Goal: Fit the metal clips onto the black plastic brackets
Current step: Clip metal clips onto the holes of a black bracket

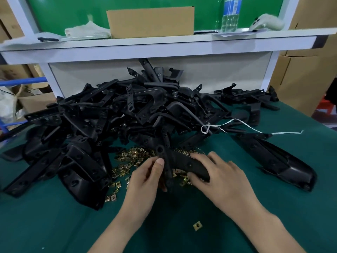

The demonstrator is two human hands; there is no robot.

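Your desk has a dark green cover, and a big messy heap of black plastic brackets takes up the back half. Just in front sits a scatter of brassy metal clips, with one stray clip well apart near you. A white string trails off to your right.

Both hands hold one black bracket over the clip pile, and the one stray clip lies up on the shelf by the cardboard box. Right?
Not quite. The stray clip lies on the green table, nearer the person than the left hand and right hand, not on the shelf; the head view shows it. The rest holds: both hands hold one black bracket over the clip pile.
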